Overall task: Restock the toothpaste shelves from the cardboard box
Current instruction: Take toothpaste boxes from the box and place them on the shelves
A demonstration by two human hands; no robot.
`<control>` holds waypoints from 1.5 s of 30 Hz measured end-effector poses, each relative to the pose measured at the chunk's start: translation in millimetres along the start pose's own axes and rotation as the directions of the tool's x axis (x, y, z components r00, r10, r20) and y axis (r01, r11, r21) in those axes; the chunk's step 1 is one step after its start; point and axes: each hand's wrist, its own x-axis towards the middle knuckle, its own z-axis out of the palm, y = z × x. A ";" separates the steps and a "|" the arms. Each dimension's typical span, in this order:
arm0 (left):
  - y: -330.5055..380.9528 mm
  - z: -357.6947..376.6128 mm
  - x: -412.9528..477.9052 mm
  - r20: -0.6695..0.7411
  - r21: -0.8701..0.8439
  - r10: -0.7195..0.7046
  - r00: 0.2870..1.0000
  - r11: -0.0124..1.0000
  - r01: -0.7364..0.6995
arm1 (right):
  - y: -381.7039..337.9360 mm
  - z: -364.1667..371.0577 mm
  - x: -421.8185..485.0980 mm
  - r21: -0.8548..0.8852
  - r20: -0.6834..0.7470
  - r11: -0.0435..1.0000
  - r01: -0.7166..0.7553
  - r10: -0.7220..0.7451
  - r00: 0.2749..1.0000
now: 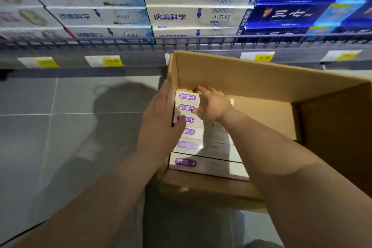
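The toothpaste cartons [209,165] lay in a row at centre frame inside the cardboard box [261,78], long axes running left to right. The right hand [213,102] was nearer, fingers [203,89] curled over the farthest cartons. The left hand [159,119] lay straight-fingered against the box's left wall.

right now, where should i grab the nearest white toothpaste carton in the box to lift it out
Probably its right end, from the right. The nearest carton lies flat, left end against the cardboard box wall, far side against its neighbour; only that end looks free.
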 end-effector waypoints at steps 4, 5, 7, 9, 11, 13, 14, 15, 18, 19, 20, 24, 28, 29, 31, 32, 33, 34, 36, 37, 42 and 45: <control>-2.1 -1.5 -2.5 0.003 -0.080 -0.004 1.000 0.997 0.004 | 0.0 9.2 1.1 -0.194 -0.058 0.981 0.000 -0.012 0.998; -2.4 -0.8 -2.4 -0.004 -0.094 -0.002 1.000 0.996 0.001 | -2.1 8.6 -1.8 -0.213 -0.094 0.977 -0.006 -0.015 0.995; -2.0 -0.2 -2.4 -0.013 -0.106 -0.017 1.000 0.994 0.016 | -8.3 5.8 -10.0 -0.220 -0.189 0.975 -0.032 -0.010 0.982; -0.4 -1.4 -2.5 -0.017 -0.094 -0.019 1.000 0.995 0.017 | -12.8 1.3 -20.1 -0.229 -0.290 0.973 -0.032 -0.037 0.956; 2.3 -2.2 -3.2 -0.006 -0.075 -0.020 1.000 0.997 0.020 | -11.5 -2.8 -32.6 -0.268 -0.313 0.963 0.000 -0.087 0.946; 4.9 -3.8 -3.5 0.012 -0.018 -0.029 1.000 0.999 0.029 | -2.7 -7.5 -48.6 -0.261 -0.327 0.965 0.010 -0.098 0.940; 6.3 -5.1 -3.7 0.011 0.072 -0.010 1.000 0.997 0.010 | 3.4 -10.9 -58.1 -0.219 -0.347 0.976 -0.012 -0.067 0.936; 8.3 -6.5 -3.3 -0.005 0.210 0.048 0.999 0.977 -0.046 | 11.1 -15.1 -68.8 -0.148 -0.367 0.988 -0.043 -0.014 0.930; 25.4 -2.1 4.6 0.045 0.482 0.392 0.919 0.797 -0.364 | 38.0 -27.9 -104.5 0.145 -0.404 0.981 -0.129 0.178 0.897; 33.1 4.8 8.6 0.115 0.472 0.468 0.876 0.750 -0.463 | 47.8 -30.6 -116.1 0.226 -0.411 0.962 -0.152 0.235 0.881; 39.1 15.4 13.0 0.191 0.424 0.501 0.844 0.734 -0.531 | 57.4 -31.9 -126.9 0.290 -0.413 0.941 -0.175 0.288 0.864; 33.4 75.0 39.3 0.479 0.275 0.203 0.854 0.889 -0.365 | 91.3 -20.7 -152.1 0.448 -0.365 0.862 -0.238 0.419 0.832; 13.6 118.0 78.1 0.600 0.536 -0.036 0.799 0.760 -0.368 | 105.5 -6.4 -154.7 0.553 -0.357 0.799 -0.235 0.482 0.800; 10.5 122.8 85.0 0.625 0.569 -0.077 0.777 0.726 -0.386 | 106.2 -4.1 -153.3 0.572 -0.351 0.786 -0.234 0.493 0.796; 1.4 128.6 93.0 0.678 0.576 -0.147 0.721 0.715 -0.396 | 104.2 -2.5 -150.7 0.595 -0.350 0.771 -0.225 0.501 0.792; -2.9 130.0 94.9 0.700 0.564 -0.176 0.693 0.731 -0.384 | 102.4 -2.7 -149.6 0.608 -0.352 0.766 -0.211 0.498 0.792; -5.6 130.8 94.8 0.713 0.551 -0.189 0.675 0.747 -0.372 | 100.8 -3.1 -148.8 0.618 -0.355 0.761 -0.198 0.495 0.793; -6.6 130.5 94.3 0.718 0.539 -0.189 0.669 0.759 -0.364 | 99.0 -3.8 -148.1 0.627 -0.357 0.755 -0.191 0.496 0.792; -4.0 127.8 91.4 0.725 0.515 -0.139 0.675 0.759 -0.397 | 95.3 -5.0 -148.0 0.634 -0.351 0.748 -0.196 0.505 0.789; -1.1 125.2 89.4 0.722 0.511 -0.088 0.686 0.736 -0.444 | 94.2 -5.5 -148.2 0.630 -0.348 0.749 -0.204 0.507 0.788; 25.6 99.9 79.4 0.687 0.534 0.077 0.723 0.620 -0.574 | 87.0 -19.4 -162.2 0.634 -0.322 0.736 -0.237 0.530 0.785; 62.9 58.6 66.5 0.707 0.455 0.055 0.705 0.727 -0.514 | 75.5 -52.2 -191.1 0.668 -0.321 0.703 -0.246 0.570 0.757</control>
